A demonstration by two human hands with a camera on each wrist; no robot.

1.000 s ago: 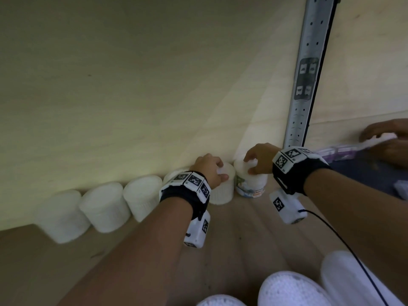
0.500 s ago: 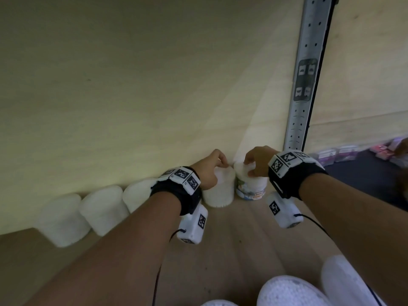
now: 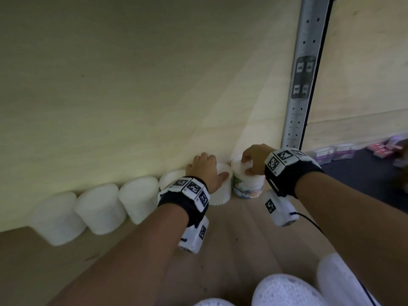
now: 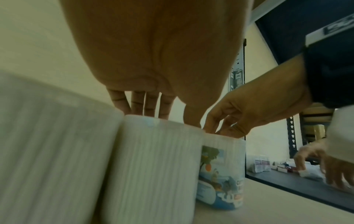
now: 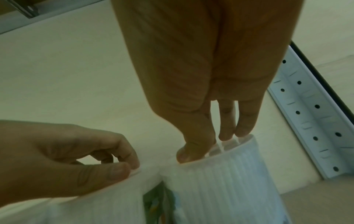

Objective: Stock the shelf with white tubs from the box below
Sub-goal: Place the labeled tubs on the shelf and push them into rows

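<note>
Notably, both hands' fingers pinched tub rims: left hand (image 3: 206, 171) on plain tub (image 3: 220, 186), right hand (image 3: 254, 159) on labelled tub (image 3: 248, 184); careless release risked toppling neighbours.

"COTTON BUDS" on labelled tub (image 3: 248, 186), other print unreadable

The light is dim and greenish. A brighter patch falls on the back wall (image 3: 154, 96) above the tubs (image 3: 99, 208), which look soft and smeared. Wide-angle bending curves the metal post (image 3: 302, 85), and the near tub (image 4: 47, 151) at the left wrist is badly blurred.
</note>
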